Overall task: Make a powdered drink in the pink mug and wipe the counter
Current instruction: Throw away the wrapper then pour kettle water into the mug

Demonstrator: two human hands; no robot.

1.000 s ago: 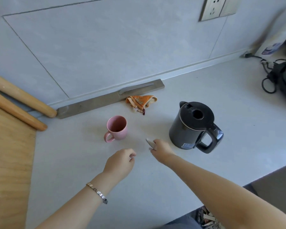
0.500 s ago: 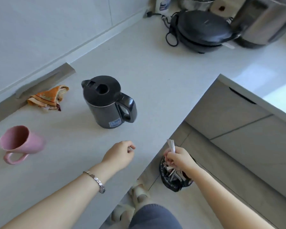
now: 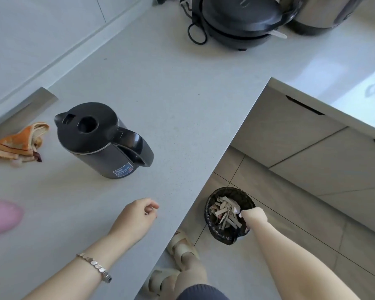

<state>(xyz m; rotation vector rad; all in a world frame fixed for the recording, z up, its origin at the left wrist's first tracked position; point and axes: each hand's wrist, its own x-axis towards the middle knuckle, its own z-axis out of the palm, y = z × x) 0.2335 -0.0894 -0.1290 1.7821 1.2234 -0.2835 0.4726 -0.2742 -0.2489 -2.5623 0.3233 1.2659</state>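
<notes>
The pink mug (image 3: 2, 216) shows only partly, blurred, at the left edge of the grey counter (image 3: 171, 100). An orange cloth (image 3: 17, 144) lies crumpled by the wall, and a black kettle (image 3: 100, 141) stands just right of it with its lid on. My left hand (image 3: 136, 215) rests on the counter near the front edge, fingers curled in, with nothing visible in it. My right hand (image 3: 254, 215) reaches down past the counter edge to the rim of a small black bin (image 3: 223, 232) on the floor, pinching a small whitish sachet (image 3: 236, 211) at its fingertips.
The bin holds several used sachets. A black lidded cooker (image 3: 240, 20) with a looped cord and a steel pot (image 3: 320, 14) stand at the back of the counter. Grey cabinet drawers (image 3: 290, 135) face the bin. My sandalled feet (image 3: 182, 252) are beside it.
My view swung right from the mug to the bin. My right hand carried the sachet off the counter and lowered it to the bin's rim. The left hand stayed on the counter.
</notes>
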